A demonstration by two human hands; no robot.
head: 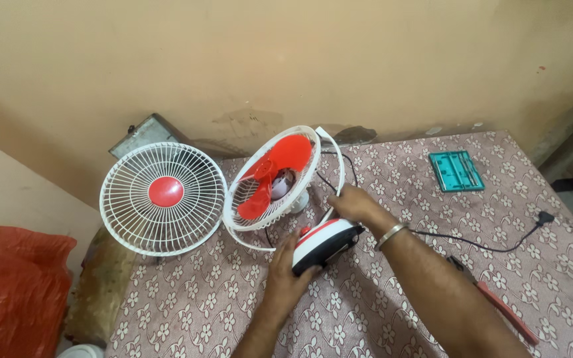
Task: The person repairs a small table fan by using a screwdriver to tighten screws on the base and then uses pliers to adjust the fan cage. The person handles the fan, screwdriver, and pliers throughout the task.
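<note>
A small table fan lies tipped on a flower-patterned cloth. Its red blades (280,174) sit inside the white rear grille (243,211), which faces up and left. My left hand (286,275) grips the fan's red, white and black base (323,244) from below. My right hand (355,204), a metal bangle on the wrist, holds the white curved stand arm (337,154) just above the base. The detached white front grille (162,198) with a red centre cap leans upright at the table's left edge.
A black power cord (492,242) runs right to a plug (544,217). A teal tool case (457,170) lies at the back right. Red-handled pliers (499,303) lie beside my right forearm. A grey metal box (144,132) leans on the wall; an orange bag (14,285) sits at left.
</note>
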